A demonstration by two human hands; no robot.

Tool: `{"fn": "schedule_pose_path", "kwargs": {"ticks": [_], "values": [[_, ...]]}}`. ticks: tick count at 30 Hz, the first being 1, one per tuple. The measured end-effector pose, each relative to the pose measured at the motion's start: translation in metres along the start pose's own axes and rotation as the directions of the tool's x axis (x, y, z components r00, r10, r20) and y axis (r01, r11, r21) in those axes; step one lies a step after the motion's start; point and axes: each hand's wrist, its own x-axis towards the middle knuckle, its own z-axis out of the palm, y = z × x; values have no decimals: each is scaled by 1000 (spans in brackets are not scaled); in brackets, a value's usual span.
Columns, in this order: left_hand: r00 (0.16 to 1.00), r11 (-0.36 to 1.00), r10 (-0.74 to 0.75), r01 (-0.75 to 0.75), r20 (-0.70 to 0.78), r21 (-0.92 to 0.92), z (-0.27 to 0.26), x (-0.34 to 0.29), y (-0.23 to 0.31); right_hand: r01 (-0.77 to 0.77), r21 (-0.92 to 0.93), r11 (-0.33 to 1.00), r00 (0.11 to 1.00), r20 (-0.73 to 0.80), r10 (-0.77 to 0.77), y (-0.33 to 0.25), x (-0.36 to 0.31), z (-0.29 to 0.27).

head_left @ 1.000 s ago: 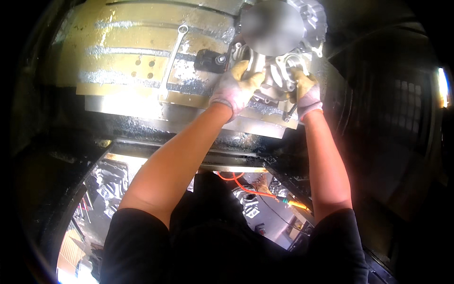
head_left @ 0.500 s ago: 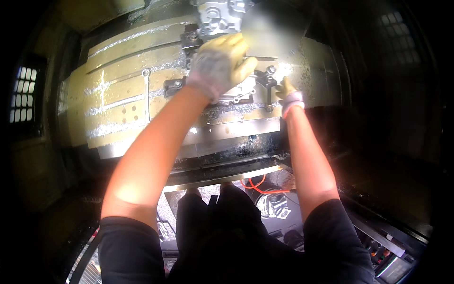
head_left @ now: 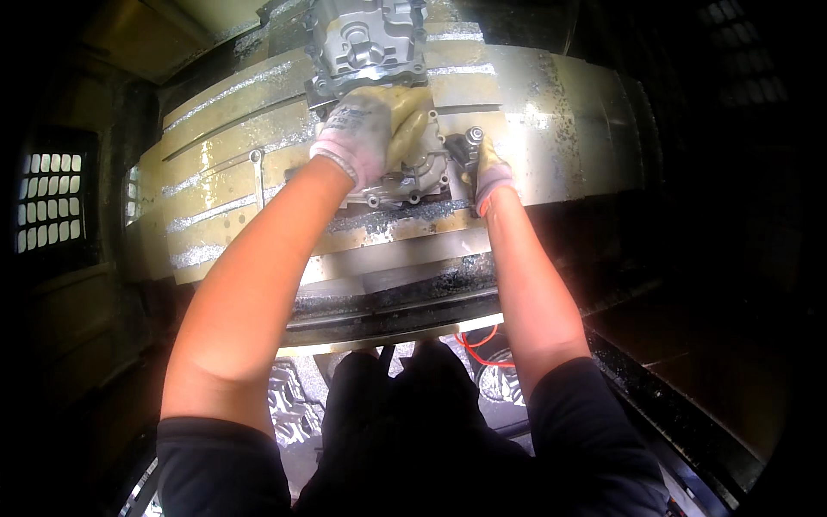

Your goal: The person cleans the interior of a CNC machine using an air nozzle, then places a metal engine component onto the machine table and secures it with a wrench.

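Observation:
A grey cast metal housing (head_left: 426, 177) lies on the slotted machine table (head_left: 465, 86), with bolt holes around its rim. My left hand (head_left: 357, 129), in a pale glove with a yellow palm, rests over this housing, fingers stretched out and thumb apart. They are slightly blurred, and the housing beneath them is hidden. At the housing's right side stands a dark clamp (head_left: 465, 153) with a bolt (head_left: 475, 134) on top. My right hand (head_left: 492, 177), gloved alike, closes against the clamp's right side, and part of its fingers cannot be seen.
Beyond my left hand stands a second grey casting (head_left: 362, 43). A combination wrench (head_left: 258, 177) lies on the table to the left. Metal chips (head_left: 194, 256) line the slots. Below the table's front edge are an orange hose (head_left: 474, 347) and more castings (head_left: 291, 405).
My right hand has moved in from the right to the clamp. My left hand has shifted over the housing, uncovering its right part. The whole view has also shifted.

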Motion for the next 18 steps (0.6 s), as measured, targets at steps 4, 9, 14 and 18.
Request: {"fn": "schedule_pose_path", "kwargs": {"ticks": [4, 9, 14, 18], "values": [[998, 960, 16, -31, -58, -278, 28, 4, -36, 171, 200, 965, 982, 44, -183, -12, -48, 10], [998, 990, -30, 38, 58, -139, -9, -1, 4, 279, 136, 951, 881, 359, -309, -36, -5, -44], [1000, 996, 10, -8, 22, -92, 2, 4, -1, 316, -152, 936, 876, 425, -227, -93, 49, -73], [999, 999, 4, -2, -51, 37, 15, 1, -16, 727, -582, 365, 681, 538, -498, -108, -10, -57]]}}
